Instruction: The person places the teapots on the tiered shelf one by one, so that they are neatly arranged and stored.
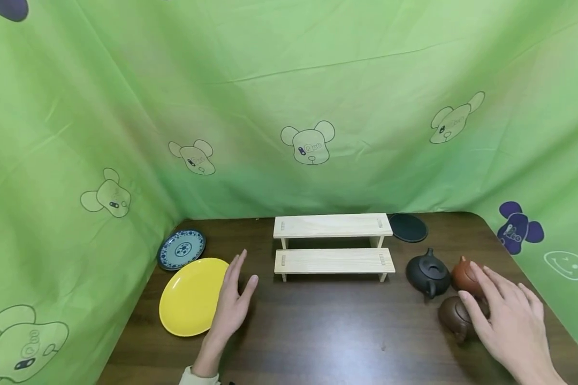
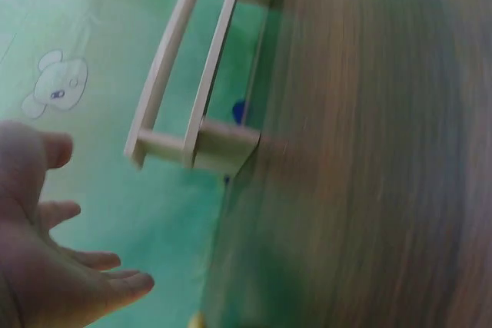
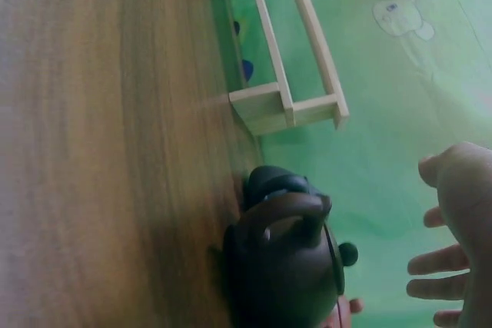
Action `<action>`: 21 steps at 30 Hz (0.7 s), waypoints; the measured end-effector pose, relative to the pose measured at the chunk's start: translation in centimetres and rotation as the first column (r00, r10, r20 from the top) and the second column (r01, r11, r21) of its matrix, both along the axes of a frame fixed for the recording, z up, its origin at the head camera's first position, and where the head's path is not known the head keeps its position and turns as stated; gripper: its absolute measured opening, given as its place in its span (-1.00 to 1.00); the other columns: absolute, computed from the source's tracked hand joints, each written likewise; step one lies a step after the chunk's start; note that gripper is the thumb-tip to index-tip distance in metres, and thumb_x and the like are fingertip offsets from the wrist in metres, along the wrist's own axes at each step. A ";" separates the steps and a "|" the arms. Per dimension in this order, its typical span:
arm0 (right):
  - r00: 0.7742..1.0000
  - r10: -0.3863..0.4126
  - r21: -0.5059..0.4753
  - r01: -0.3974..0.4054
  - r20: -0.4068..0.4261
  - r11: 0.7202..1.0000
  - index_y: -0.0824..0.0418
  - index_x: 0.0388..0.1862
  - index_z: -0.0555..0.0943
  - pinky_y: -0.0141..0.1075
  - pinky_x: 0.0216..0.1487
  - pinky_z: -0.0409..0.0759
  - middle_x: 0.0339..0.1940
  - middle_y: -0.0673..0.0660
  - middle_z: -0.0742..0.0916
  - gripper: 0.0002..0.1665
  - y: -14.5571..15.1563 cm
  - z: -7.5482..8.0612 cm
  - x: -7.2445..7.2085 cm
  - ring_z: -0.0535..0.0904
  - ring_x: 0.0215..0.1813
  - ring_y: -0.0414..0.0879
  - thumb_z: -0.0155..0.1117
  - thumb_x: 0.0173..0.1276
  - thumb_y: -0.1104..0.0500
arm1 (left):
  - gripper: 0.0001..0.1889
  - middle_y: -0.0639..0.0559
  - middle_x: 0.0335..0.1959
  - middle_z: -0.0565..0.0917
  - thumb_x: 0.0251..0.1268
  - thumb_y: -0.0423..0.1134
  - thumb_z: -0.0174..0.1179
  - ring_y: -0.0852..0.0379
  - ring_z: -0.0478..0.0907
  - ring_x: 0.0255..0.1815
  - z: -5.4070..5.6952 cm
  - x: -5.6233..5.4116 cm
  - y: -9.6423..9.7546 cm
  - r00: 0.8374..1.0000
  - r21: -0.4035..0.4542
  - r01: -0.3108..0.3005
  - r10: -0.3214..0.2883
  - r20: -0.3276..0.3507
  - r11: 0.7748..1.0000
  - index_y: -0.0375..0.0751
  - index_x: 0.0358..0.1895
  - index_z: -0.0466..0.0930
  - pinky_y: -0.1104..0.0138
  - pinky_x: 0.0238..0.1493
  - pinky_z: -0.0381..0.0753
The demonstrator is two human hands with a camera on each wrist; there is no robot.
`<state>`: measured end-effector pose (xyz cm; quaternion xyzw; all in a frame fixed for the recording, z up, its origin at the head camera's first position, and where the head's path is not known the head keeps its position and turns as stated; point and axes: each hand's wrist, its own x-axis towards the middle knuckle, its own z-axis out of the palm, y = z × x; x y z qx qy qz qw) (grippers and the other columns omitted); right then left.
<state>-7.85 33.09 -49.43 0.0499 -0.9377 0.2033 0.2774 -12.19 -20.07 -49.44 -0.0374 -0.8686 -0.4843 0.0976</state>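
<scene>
Brown teapot point(image 1: 450, 315): on the right, nearest of three pots; partly hidden under the right hand point(image 1: 512, 318), with a looped handle toward the near side.
Right hand: poised above the brown teapot, well spread, with long fingers and a parted thumb; holding nothing, apparently without contact.
Left hand point(image 1: 232, 305): raised by the right edge of the yellow plate point(image 1: 192, 299), likewise spread and holding nothing.
Neighbours: red teapot point(image 1: 464, 279) just beyond the brown one; black teapot point(image 1: 428, 274) farther left, toward the two-step wooden stand point(image 1: 334, 262).
Grip on the brown teapot: best taken, in judgement, at the handle, with a fingertip steadying the knobbed lid, likely loose.
Clearance: probably tight; wise to lift straight up before any sideways move, so as not to knock the red teapot or chip a spout.
Pot markings: no brand or label readable.
Green cloth point(image 1: 250, 112): printed with bear heads bearing small, letter-like marks, too faint to read surely; also a white smiling outline at far right.
</scene>
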 end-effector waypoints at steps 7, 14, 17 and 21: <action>0.985 -0.148 -0.141 0.135 -0.088 0.981 0.28 0.48 0.63 0.47 0.24 0.27 0.11 0.55 0.69 -0.44 0.7 -1.1 2.0 0.51 0.15 0.57 0.27 0.65 0.02 | -0.51 -0.37 0.59 0.46 0.79 -0.26 0.14 -0.39 0.42 0.61 -0.8 -1.2 2.1 0.998 0.303 -0.023 0.004 0.063 0.953 -0.28 0.62 0.41 -0.22 0.60 0.37; 0.947 -0.262 -0.244 0.213 -0.187 0.946 0.31 0.31 0.74 -0.24 0.08 0.25 -0.07 -0.43 0.69 -0.47 1.5 -2.4 3.3 0.51 0.05 -0.45 0.35 0.51 0.03 | -0.54 -0.45 0.45 0.55 0.78 -0.16 0.14 -0.40 0.55 0.46 -1.8 -2.4 3.5 1.000 0.339 -0.017 0.016 0.005 0.941 -0.32 0.52 0.51 -0.12 0.48 0.56; 0.934 -0.286 -0.282 0.221 -0.215 0.934 0.33 0.28 0.76 -0.44 -0.01 0.13 0.03 -0.87 0.37 -0.42 2.1 -3.0 3.8 0.16 0.12 -0.85 0.36 0.46 -0.02 | -0.54 -0.43 0.41 0.58 0.77 -0.13 0.16 -0.33 0.60 0.42 -3.2 -3.0 3.6 0.999 0.393 0.032 -0.017 -0.041 0.919 -0.32 0.49 0.54 0.01 0.40 0.65; 0.920 -0.294 -0.324 0.203 -0.261 0.924 0.44 0.22 0.76 -0.52 -0.09 0.13 0.00 -0.88 0.41 -0.40 2.8 -3.8 4.5 0.22 0.00 -0.86 0.37 0.40 0.01 | -0.57 -0.37 0.36 0.61 0.77 -0.12 0.16 -0.19 0.66 0.33 -5.3 -3.9 3.6 0.990 0.440 0.115 -0.068 -0.122 0.890 -0.31 0.46 0.57 0.24 0.21 0.74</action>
